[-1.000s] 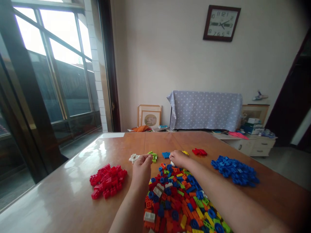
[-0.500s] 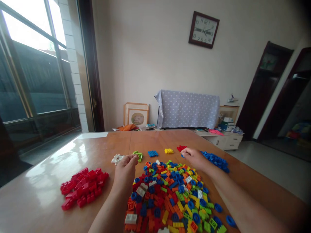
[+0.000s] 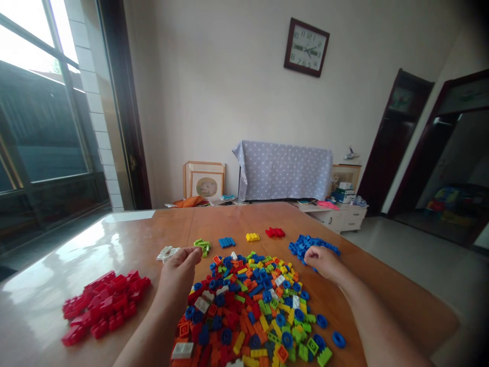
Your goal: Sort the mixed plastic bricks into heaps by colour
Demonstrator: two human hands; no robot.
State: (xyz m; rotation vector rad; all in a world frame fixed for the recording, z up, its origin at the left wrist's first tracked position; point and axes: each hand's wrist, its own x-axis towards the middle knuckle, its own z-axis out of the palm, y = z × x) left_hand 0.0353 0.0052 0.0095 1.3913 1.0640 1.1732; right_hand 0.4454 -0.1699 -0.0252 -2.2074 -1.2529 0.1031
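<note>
Left of your left hand, a loose pile of glossy red plastic bricks point(image 3: 105, 303) lies well apart from the rest, which keeps its colour separate. Just beyond that hand is a small white plastic cluster point(image 3: 163, 252). Your left hand point(image 3: 180, 265) is nearly closed, thumb against fingers as if pinching something small, but you cannot tell whether it holds anything. Past its fingertips lie a lime-green cluster point(image 3: 202, 247), then light-blue point(image 3: 226, 242), yellow point(image 3: 252, 237) and red plastic groups point(image 3: 275, 232), spaced so each stays distinct. The mixed multicoloured brick heap point(image 3: 244, 311) spreads between your forearms, within reach of both. Your right hand point(image 3: 323, 261) curls, part closed, at the near edge of the blue plastic pile point(image 3: 311, 245); its grip contents are hidden.
</note>
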